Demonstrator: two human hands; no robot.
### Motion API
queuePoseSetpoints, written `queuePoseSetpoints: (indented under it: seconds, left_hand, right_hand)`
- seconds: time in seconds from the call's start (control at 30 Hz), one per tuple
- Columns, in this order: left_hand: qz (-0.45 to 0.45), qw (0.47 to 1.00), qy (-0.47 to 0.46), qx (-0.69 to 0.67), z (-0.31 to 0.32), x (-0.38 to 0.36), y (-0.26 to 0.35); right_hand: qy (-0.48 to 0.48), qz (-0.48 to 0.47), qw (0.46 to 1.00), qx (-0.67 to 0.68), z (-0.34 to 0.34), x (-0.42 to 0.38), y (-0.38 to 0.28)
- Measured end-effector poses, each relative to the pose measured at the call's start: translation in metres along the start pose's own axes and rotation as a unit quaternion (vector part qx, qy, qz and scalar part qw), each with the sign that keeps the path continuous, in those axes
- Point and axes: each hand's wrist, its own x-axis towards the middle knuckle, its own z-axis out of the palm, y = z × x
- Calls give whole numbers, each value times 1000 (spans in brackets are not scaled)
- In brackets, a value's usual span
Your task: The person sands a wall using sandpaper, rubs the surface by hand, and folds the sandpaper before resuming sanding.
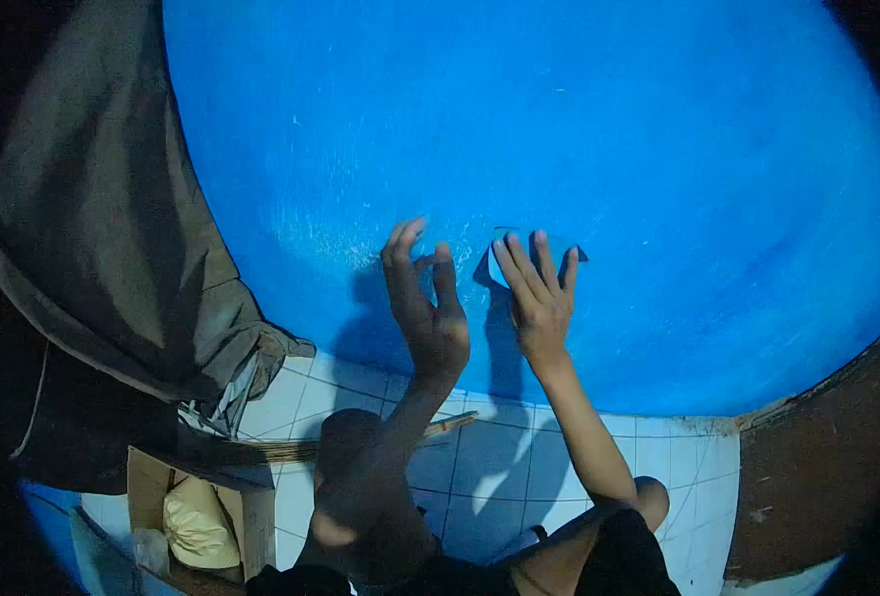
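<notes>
A bright blue wall [559,119] with scuffed white marks fills most of the view. My right hand [542,298] lies against it with the fingers spread, over a small piece [502,266] that looks light blue with dark edges. To its left, my left hand [425,293] is raised near the wall, its fingers curled but apart, with nothing visible between them. The fingertips of that hand are slightly blurred. Both hands cast shadows on the wall.
Grey-brown fabric [102,199] hangs at the left. Below it, an open cardboard box [258,521] holds a yellowish bag [200,524]. Thin sticks [281,451] lie across the white tiled floor [599,452]. A brown panel [817,467] stands at the right.
</notes>
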Motion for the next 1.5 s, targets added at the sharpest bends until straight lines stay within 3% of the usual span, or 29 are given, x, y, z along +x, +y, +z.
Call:
queuePoseSetpoints:
  seconds: [0.3,0.5,0.57,0.6,0.8,0.93,1.0,1.07,1.13,1.27,1.33,1.5]
  left_hand:
    - [-11,1000,-27,-11,3,-4,-1]
    - [-10,1000,-22,-1,1,-6,-23]
    - [-102,991,-39,-76,-4,-4,-16]
    - [-95,990,-43,-92,-4,-4,-14]
    - [-101,989,-55,-89,1,-2,-13]
    - [-135,986,-38,-85,11,0,-8]
    - [-130,986,-35,-94,11,-6,-23]
    - [-37,997,-55,-30,7,-6,-31]
    - [-53,998,-34,-17,8,-3,-20]
    - [-31,998,-43,18,10,-5,-19]
    - [-22,999,-31,39,13,-4,-22]
    - [24,993,-22,114,20,-7,-16]
  right_hand:
    - [89,-79,992,28,-8,107,-22]
    - [13,-31,999,21,10,-7,7]
    - [-5,-32,999,16,6,-13,12]
    - [-13,-31,999,11,5,-7,11]
    - [142,-81,983,85,-1,98,-7]
    - [173,-58,978,99,0,92,-13]
    - [99,-30,991,88,-4,53,-8]
    - [122,-26,992,-11,33,3,1]
    - [62,-11,998,-27,34,-33,10]
    - [50,-24,998,27,32,-6,12]
    - [113,-35,993,-6,18,44,8]
    - [109,-20,991,73,-16,97,-6]
